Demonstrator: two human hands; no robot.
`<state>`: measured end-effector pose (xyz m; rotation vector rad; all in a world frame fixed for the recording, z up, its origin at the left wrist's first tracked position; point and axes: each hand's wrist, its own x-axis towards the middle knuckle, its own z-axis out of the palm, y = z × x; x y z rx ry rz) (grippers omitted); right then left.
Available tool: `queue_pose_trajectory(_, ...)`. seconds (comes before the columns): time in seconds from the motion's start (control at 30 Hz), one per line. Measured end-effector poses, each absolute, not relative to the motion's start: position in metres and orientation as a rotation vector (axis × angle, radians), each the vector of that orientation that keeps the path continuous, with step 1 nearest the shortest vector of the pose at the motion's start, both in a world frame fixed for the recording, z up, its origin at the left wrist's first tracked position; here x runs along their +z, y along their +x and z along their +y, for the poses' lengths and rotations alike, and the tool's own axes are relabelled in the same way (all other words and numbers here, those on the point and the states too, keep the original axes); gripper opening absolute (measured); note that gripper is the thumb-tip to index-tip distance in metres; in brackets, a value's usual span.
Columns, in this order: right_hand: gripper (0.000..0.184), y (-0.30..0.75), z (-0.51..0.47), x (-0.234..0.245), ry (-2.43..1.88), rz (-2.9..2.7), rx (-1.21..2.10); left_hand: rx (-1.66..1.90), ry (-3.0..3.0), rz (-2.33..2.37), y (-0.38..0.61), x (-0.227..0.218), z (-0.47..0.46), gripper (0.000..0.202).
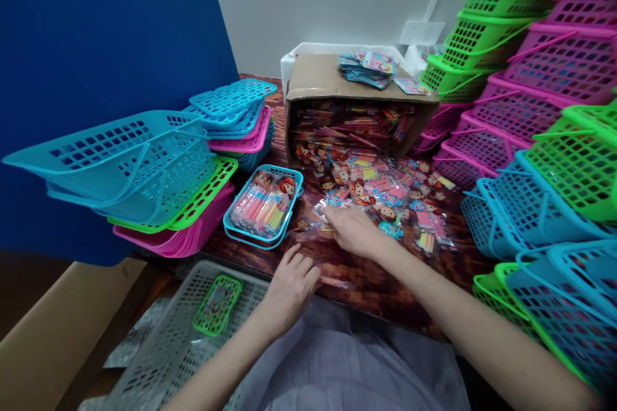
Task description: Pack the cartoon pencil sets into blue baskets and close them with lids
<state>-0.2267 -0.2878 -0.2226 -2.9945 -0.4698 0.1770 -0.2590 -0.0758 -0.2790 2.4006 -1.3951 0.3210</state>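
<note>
My right hand (355,230) reaches into a spread of small clear packets (380,189) with cartoon-girl cards and pink and yellow pieces inside. Its fingers are pinched at the edge of one clear packet (333,199) on the left side of the spread. My left hand (295,282) is by the table's front edge, its fingers loosely bent and a little apart, with nothing seen in them. Beyond it, a small blue basket (228,229) holds a row of similar packets (263,202). Some thin packets lie on the dark wood-patterned table (376,289) between my hands.
An open cardboard box (313,74) full of packets stands at the back, with flat packs (369,67) on top. Stacked blue baskets (130,160) are left; tall basket stacks (511,103) rise right. Below left, a grey crate (159,340) holds a green basket lid (231,284).
</note>
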Motion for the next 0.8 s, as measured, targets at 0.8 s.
queue_pose_trajectory(0.8, 0.061, -0.351, -0.296, -0.253, -2.111, -0.027, 0.311, 0.326, 2.378, -1.396, -0.264, -0.283, -0.068, 0.013)
